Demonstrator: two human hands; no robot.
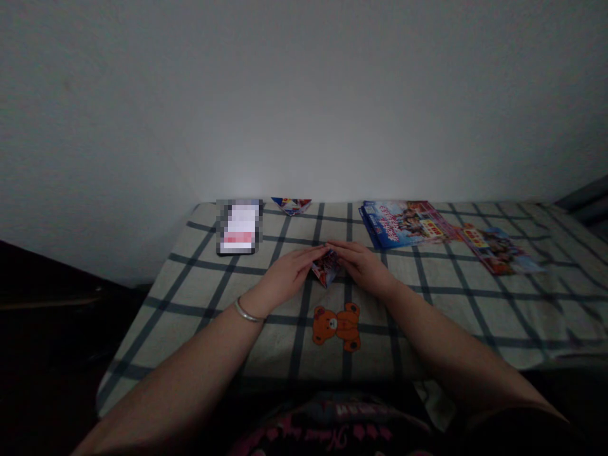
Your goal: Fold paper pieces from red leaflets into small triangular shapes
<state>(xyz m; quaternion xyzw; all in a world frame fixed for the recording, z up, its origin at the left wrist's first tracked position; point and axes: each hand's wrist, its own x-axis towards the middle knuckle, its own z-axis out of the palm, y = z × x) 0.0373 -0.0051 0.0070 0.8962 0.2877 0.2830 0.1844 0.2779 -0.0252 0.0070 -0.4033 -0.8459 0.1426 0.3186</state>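
Both hands meet over a small folded paper (325,268) with a colourful print, lying on the checked cloth in front of me. Its visible part narrows to a point facing me. My left hand (291,272) covers the paper's left side, fingers together and reaching to its far edge. On the other side, my right hand (363,266) has its fingers closed over the right edge. The fingertips of the two hands touch or nearly touch at the top. Much of the paper is hidden under the fingers.
A phone (239,228) with a lit, blurred screen lies at the back left. Beside it is a folded paper triangle (291,205). A stack of printed leaflets (403,221) and a separate leaflet (503,249) lie at right. The checked cloth (199,297) bears a bear picture (336,326); a wall stands behind.
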